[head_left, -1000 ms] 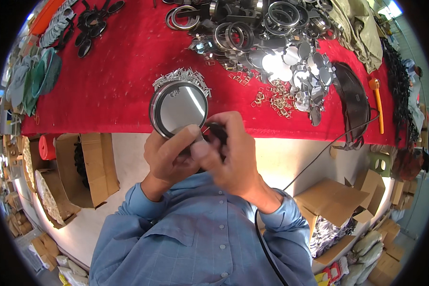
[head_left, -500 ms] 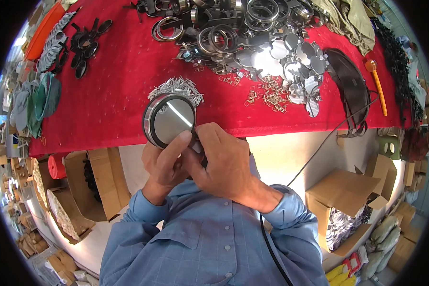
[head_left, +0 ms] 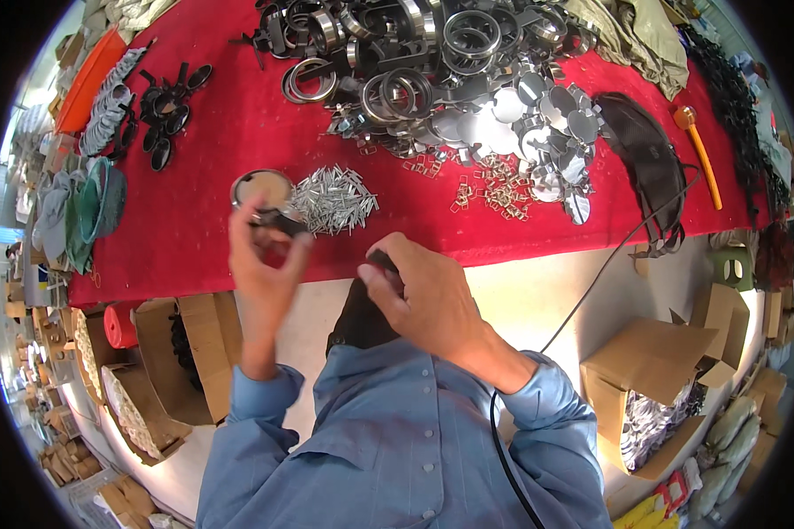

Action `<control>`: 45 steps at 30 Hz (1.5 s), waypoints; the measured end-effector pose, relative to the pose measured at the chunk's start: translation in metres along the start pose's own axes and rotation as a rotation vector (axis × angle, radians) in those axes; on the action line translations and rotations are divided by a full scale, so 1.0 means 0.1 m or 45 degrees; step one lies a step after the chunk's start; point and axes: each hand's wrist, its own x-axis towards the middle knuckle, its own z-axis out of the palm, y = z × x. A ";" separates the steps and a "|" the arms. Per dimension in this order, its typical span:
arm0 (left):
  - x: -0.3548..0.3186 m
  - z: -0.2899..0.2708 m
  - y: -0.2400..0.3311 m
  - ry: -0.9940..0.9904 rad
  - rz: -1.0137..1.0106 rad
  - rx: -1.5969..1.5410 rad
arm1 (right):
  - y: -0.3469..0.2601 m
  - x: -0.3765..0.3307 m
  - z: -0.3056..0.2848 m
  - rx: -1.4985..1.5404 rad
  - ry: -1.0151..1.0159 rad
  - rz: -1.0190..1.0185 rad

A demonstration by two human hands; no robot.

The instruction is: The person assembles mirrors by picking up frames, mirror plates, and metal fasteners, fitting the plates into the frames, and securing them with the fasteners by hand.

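On the red cloth, left of a pile of small silver pins (head_left: 337, 203), is a round metal-rimmed piece (head_left: 263, 187) with a pale, shiny disc face and a dark part at its lower edge. My left hand (head_left: 263, 273), blurred by motion, has its fingers and thumb on either side of this piece. The fingers partly cover it. Nearer to me, just off the front edge of the table, my right hand (head_left: 432, 295) is closed, thumb against curled fingers. Between them a small dark end shows; the rest is hidden.
Black and silver rings (head_left: 472, 40) and shiny discs (head_left: 507, 106) are heaped at the back. Small brass-coloured clips (head_left: 498, 189) lie before them. Rightward are a black strap bag (head_left: 648, 159) and an orange-handled hammer (head_left: 701, 159). Open cardboard boxes (head_left: 648, 353) stand below the table.
My hands, together around the round piece before, are now apart. My left hand has carried the piece forward and left onto or just above the cloth, tilting it. The pins are now fully visible.
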 end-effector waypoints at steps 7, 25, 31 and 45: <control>1.59 -1.37 -0.96 0.305 0.239 0.185 | 0.37 0.26 -0.21 -0.119 0.120 0.057; 2.42 0.33 -1.13 -0.303 0.091 -0.068 | 1.17 0.79 -0.40 -1.029 0.453 -0.058; 2.29 0.07 -0.87 -0.346 -0.481 -0.411 | 1.05 0.64 -0.53 -1.096 0.462 -0.270; 1.46 -0.94 -0.48 0.169 -0.033 0.179 | 0.46 0.43 -0.52 0.017 0.325 0.045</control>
